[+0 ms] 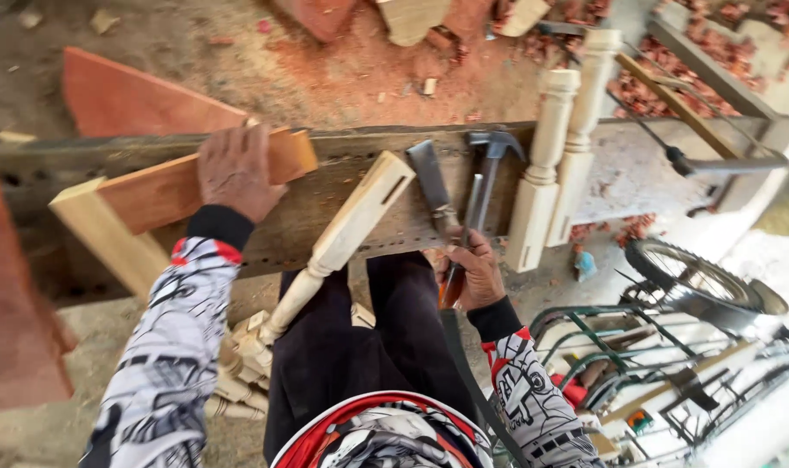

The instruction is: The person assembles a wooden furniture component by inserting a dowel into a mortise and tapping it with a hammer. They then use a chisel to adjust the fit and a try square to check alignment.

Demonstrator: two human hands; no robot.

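My left hand [236,170] lies palm down on a reddish wooden board [165,189] that rests on a worn, hole-dotted workbench plank [325,204]. My right hand [469,269] grips the handle of a broad chisel [433,184] whose blade lies on the plank. A pale turned baluster [342,238] leans across the plank between my hands, its square end up. A claw hammer [490,165] lies just right of the chisel. Two more pale balusters [555,156] lie side by side further right.
A pale wood beam [108,238] sits under the reddish board. More turned pieces [238,373] are stacked by my legs. A red slab [13,303] stands at the left. A bicycle wheel [689,273] and green metal frame [620,347] are at the right. Brick rubble [672,78] lies beyond.
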